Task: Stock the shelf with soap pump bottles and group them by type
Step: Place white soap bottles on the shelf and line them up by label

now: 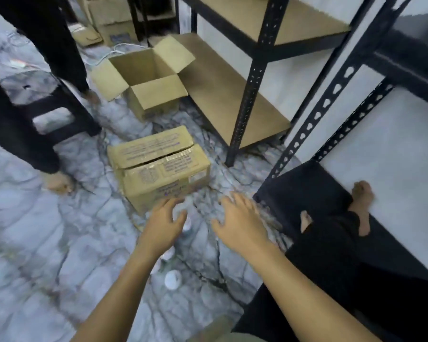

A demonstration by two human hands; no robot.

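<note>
The floor (35,243) is glossy, grey-veined marble. Both boxes (158,166) are matt brown cardboard, the shut one printed on top. The shelf (235,99) has matt, wood-like boards on black punched metal posts (251,90). Beside it, dark matt cloth (331,255).

closed box (158,164) before open box (143,80), shelf (232,95) right.

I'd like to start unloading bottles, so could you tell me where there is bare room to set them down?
The bottom shelf board, between the open box and the black upright, is bare, as is the board above it. The floor between the closed box and both hands (left, right) is crowded with small white items.
</note>
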